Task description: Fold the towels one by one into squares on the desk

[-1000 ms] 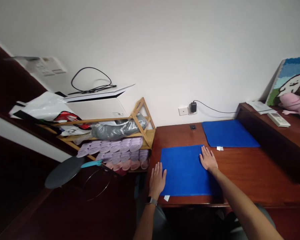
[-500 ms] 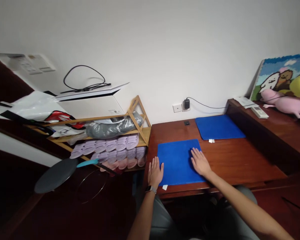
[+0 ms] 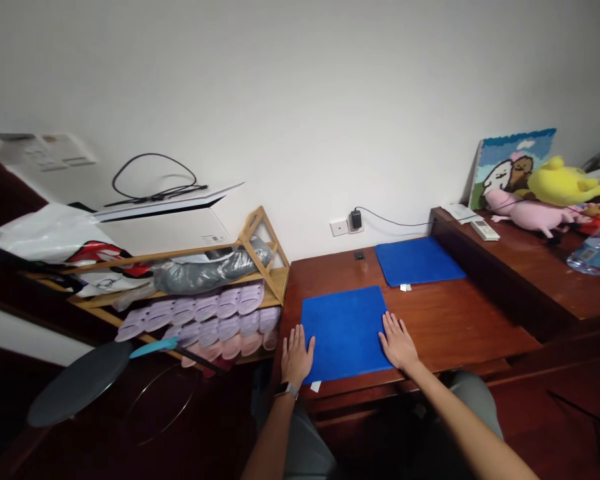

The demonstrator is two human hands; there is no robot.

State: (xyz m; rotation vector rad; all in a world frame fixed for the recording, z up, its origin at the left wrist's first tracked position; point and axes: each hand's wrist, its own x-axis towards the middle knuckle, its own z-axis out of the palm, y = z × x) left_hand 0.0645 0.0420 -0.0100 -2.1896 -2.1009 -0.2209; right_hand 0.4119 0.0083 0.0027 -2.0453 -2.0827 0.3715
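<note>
A blue cloth [image 3: 346, 330] lies flat on the brown wooden table [image 3: 460, 327], with a small white tag [image 3: 315, 386] at its near left corner. At its left edge rests my left hand [image 3: 297, 355], fingers stretched out, a watch on the wrist. My right hand [image 3: 399, 343] lies flat with fingers extended over the cloth's right edge, partly on the wood. Neither hand holds anything. Farther back and to the right is a second blue cloth [image 3: 420, 260], also flat, its white tag [image 3: 405, 287] facing me.
Left of the table stands a wooden rack [image 3: 280, 283] with purple slippers [image 3: 207, 307] and a white box [image 3: 167, 230]. A raised shelf [image 3: 545, 267] on the right carries a remote [image 3: 485, 231], plush toys [image 3: 563, 183] and a plastic bottle [image 3: 595, 257]. A charger [image 3: 356, 219] is plugged into the wall.
My right hand has slid from on top of the near cloth to its right edge. My left hand stays at the left edge. The camera view has turned right.
</note>
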